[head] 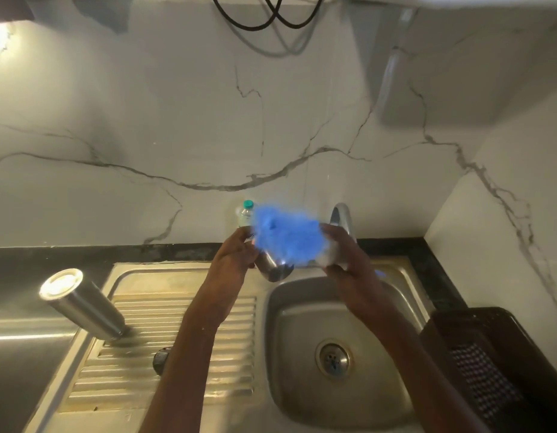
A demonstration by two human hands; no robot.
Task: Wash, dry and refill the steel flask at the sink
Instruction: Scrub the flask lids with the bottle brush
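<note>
Over the back edge of the sink basin (302, 398) I hold a steel piece (274, 267). A blue cloth (286, 237), blurred by motion, covers most of it, so only its rounded lower end shows. My left hand (236, 256) grips the steel piece from the left. My right hand (343, 253) grips the cloth-covered right end. A tall steel flask (83, 304) stands apart on the ribbed drainboard (183, 307) at the left, its pale flat end up. A small dark round part (161, 359) lies on the drainboard near my left forearm.
A curved steel tap (341, 218) rises behind my right hand. A small plastic bottle with a green cap (246, 212) stands against the marble wall. A dark basket (489, 370) sits right of the sink. The drain (333, 359) lies in the basin floor. Black cables (264, 17) hang above.
</note>
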